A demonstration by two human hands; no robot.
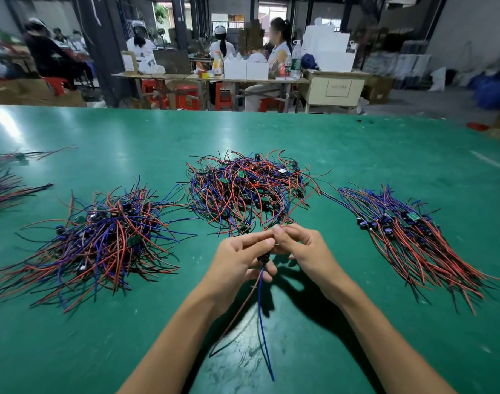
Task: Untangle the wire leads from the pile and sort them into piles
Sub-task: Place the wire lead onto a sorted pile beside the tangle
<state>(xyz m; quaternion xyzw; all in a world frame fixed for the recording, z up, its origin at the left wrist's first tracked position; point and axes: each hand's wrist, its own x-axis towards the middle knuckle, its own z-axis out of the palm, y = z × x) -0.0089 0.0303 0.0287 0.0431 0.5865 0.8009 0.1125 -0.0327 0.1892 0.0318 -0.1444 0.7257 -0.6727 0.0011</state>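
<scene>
blue lead (262, 317) hangs from hands, its component hidden.

The paper label (338, 87) on the cream cabinet (335, 92) carries print, perhaps characters, too blurred to read

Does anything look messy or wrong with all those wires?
Nothing looks broken. The middle heap of red, blue and black wire leads is a jumble awaiting sorting, while the right-hand pile lies combed straight. One blue lead strays between them.

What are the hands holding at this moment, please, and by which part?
Both the left hand and right hand pinch one wire lead at its dark component end; its wires dangle below.
</scene>
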